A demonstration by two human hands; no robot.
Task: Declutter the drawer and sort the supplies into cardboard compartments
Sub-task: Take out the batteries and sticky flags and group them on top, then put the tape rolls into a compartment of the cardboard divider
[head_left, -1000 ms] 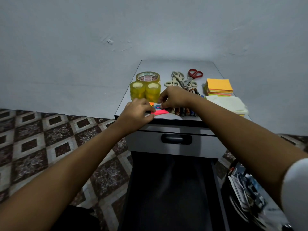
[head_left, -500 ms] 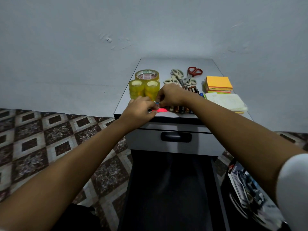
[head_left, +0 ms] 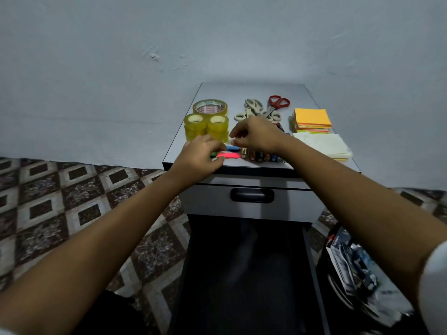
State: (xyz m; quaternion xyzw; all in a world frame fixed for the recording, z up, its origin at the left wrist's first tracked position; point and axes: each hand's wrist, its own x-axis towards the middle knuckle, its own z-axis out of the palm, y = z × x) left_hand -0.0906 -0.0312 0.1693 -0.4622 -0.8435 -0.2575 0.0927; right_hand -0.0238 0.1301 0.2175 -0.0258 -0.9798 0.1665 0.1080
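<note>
On the grey cabinet top (head_left: 251,90), near its front edge, lie small sticky flags: a pink strip (head_left: 229,155), a blue one (head_left: 232,148) and a green piece (head_left: 213,155). My left hand (head_left: 199,157) has its fingers curled over the green piece and pinches it at the pink strip's left end. My right hand (head_left: 257,134) hovers just above and behind the flags with its fingers curled. Something small and pale shows at its fingertips, and whether it holds anything I cannot tell. A row of batteries (head_left: 260,156) lies to the right of the flags, partly under my right wrist.
Two yellow tape rolls (head_left: 193,125) and a larger roll (head_left: 210,107) stand at the left. Pale scissors (head_left: 251,110), red scissors (head_left: 278,102), orange sticky notes (head_left: 312,118) and a white pad (head_left: 324,145) lie behind and right. Below are a shut drawer (head_left: 251,195), an open dark drawer (head_left: 242,274) and magazines (head_left: 350,262).
My right hand has lifted off the flags and drawn back slightly. My left hand has shifted a little left along the pink strip, and the green piece now shows at its fingertips.
</note>
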